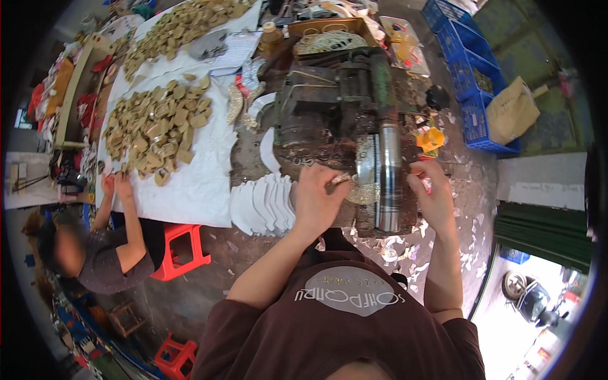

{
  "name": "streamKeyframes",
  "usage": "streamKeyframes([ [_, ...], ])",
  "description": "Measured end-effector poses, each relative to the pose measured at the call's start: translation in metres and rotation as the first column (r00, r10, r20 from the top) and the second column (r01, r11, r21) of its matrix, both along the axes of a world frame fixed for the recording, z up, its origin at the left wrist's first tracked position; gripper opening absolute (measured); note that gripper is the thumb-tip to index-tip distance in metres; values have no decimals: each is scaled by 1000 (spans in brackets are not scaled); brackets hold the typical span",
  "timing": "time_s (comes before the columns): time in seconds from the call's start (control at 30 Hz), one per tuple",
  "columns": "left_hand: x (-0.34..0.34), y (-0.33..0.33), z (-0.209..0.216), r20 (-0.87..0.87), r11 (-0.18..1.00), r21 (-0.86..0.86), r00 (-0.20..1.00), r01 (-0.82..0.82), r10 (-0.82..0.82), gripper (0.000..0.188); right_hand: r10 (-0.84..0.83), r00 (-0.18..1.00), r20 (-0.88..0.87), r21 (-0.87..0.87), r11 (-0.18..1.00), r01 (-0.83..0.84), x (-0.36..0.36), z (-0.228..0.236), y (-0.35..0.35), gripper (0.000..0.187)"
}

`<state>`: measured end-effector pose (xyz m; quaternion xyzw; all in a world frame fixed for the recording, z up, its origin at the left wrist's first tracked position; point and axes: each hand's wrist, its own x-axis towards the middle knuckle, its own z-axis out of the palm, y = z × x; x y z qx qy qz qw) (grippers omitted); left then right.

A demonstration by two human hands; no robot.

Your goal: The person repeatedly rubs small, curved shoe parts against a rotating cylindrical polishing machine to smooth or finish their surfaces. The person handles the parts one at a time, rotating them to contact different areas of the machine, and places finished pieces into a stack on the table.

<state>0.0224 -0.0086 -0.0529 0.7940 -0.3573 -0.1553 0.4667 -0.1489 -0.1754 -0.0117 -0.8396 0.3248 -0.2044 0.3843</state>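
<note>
My left hand (316, 197) pinches a glittery gold piece (363, 194) by its left end. That piece reaches to the metal rollers (391, 168) of a dark, greasy machine (310, 107); whether it lies between them I cannot tell. On the right side of the rollers, my right hand (436, 197) has its fingers curled together next to a small pinkish scrap; what they hold, if anything, does not show clearly. Left of my left hand lies a fanned stack of white curved pieces (263, 204), with one more white curved piece (269, 151) beyond it.
Heaps of small tan pieces (155, 123) cover a white sheet (212, 190) at left, where another person (95, 253) sits handling them. Blue crates (472, 82) stand at far right. Red stools (183, 250) are at left. Paper scraps litter the floor. A yellow item (430, 138) lies beyond my right hand.
</note>
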Motion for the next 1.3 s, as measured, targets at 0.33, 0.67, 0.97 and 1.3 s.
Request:
streamKeyframes([
  [0.33,75,163,-30,675,941,256,738,-220,-12,20,-87,994,67,15,996,86,12,-1,3,20],
  [0.67,107,154,-54,139,920,391,987,15,-75,19,-145,987,67,41,989,143,18,-2,6,18],
  [0.97,179,58,-146,28,877,441,980,-190,198,34,-178,983,49,38,984,176,23,0,18,14],
  [1.3,175,24,-194,-248,830,510,886,-224,392,36,-311,950,-16,40,949,311,1,-4,23,15],
])
